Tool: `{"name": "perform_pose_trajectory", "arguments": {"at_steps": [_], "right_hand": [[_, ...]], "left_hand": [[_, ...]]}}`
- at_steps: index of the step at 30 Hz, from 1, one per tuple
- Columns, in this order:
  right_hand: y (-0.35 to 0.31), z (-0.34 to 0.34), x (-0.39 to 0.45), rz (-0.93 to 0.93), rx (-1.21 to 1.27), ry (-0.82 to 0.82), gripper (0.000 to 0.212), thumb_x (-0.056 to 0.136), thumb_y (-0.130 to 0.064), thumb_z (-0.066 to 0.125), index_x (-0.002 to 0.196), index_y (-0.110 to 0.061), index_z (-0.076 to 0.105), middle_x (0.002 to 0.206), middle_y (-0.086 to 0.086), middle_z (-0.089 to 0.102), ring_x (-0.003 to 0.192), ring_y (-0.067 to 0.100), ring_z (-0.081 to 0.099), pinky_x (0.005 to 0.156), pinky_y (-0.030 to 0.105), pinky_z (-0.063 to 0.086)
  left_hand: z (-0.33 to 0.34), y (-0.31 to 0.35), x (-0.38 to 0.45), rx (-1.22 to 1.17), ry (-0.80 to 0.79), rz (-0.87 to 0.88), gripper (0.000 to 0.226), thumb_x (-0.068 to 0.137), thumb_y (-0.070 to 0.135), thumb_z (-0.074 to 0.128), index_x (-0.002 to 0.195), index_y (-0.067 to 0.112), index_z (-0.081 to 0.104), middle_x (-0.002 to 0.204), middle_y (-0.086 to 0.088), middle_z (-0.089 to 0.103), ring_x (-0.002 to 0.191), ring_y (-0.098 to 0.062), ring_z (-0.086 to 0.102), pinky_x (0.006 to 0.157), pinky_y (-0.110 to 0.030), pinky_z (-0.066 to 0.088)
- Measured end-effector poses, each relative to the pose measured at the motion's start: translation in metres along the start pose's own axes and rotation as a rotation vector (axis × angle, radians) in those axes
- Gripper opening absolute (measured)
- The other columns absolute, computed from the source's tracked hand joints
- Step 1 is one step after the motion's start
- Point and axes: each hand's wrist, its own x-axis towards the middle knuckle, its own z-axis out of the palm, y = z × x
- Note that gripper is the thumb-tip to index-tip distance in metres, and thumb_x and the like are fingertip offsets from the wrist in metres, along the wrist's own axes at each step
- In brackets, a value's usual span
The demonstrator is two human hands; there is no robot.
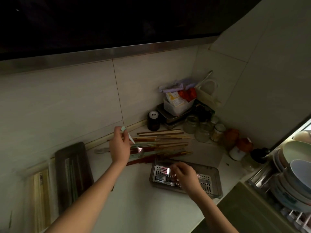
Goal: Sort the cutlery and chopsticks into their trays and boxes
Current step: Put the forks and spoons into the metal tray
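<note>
Head view, dim light. Two hands over a pale tabletop (134,207) set in a tiled corner.

Left hand (119,147) raised above the loose chopsticks (161,145), fingers curled round a pale mint-handled utensil (130,137); handle end poking out above the fingers, a shiny pinkish tip below the hand; fork or spoon, cannot tell. Right hand (184,175) down inside the perforated metal tray (215,185), fingertips bent and pinching among the cutlery (163,174) there; exact piece pinched hidden by the fingers.

Counted: one metal tray at centre right, several forks and spoons lying in it, number blurred. One dark oblong box (72,170) at left, with a few long pieces lying lengthwise inside. One heap of chopsticks, brown, red and pale green, well over a dozen, fanned across the tabletop between wall and tray, nearest ones touching the tray's far rim. One clear fork (101,150) just left of the left hand, near the wall.

Edges: corner crowded with four or so glass jars (202,130), a dark bottle (153,121) and stacked containers (176,106). Dish rack with bowls (296,165) past the tabletop's right edge. Bare tabletop in front, between box and tray, under the forearms.
</note>
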Motion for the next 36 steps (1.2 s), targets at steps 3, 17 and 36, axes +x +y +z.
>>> {"name": "perform_pose_trajectory", "arguments": {"at_steps": [3, 17, 36], "right_hand": [[-0.018, 0.006, 0.005, -0.106, -0.04, -0.017, 0.01, 0.092, -0.015, 0.057, 0.094, -0.021, 0.064, 0.082, -0.004, 0.068, 0.073, 0.006, 0.064, 0.064, 0.021, 0.053], [-0.037, 0.014, 0.028, -0.124, -0.002, 0.107, 0.008, 0.093, -0.016, 0.055, 0.094, -0.023, 0.053, 0.084, -0.004, 0.067, 0.066, 0.001, 0.065, 0.053, 0.015, 0.049], [0.052, -0.051, -0.001, 0.347, -0.177, 0.38, 0.03, 0.093, -0.028, 0.055, 0.117, -0.011, 0.051, 0.087, 0.002, 0.064, 0.069, 0.018, 0.063, 0.059, 0.034, 0.053]], "left_hand": [[0.01, 0.013, -0.001, -0.157, -0.045, -0.059, 0.003, 0.097, 0.022, 0.049, 0.094, 0.02, 0.048, 0.072, 0.001, 0.063, 0.058, -0.017, 0.067, 0.048, -0.033, 0.057], [0.042, 0.062, -0.046, 0.059, -0.531, 0.293, 0.023, 0.087, 0.054, 0.051, 0.08, 0.033, 0.056, 0.069, 0.018, 0.061, 0.062, 0.006, 0.059, 0.053, -0.009, 0.046], [0.057, -0.006, -0.066, 0.299, -1.061, 0.12, 0.053, 0.079, 0.023, 0.074, 0.128, 0.024, 0.054, 0.125, 0.004, 0.058, 0.113, -0.012, 0.054, 0.093, -0.024, 0.043]]}}
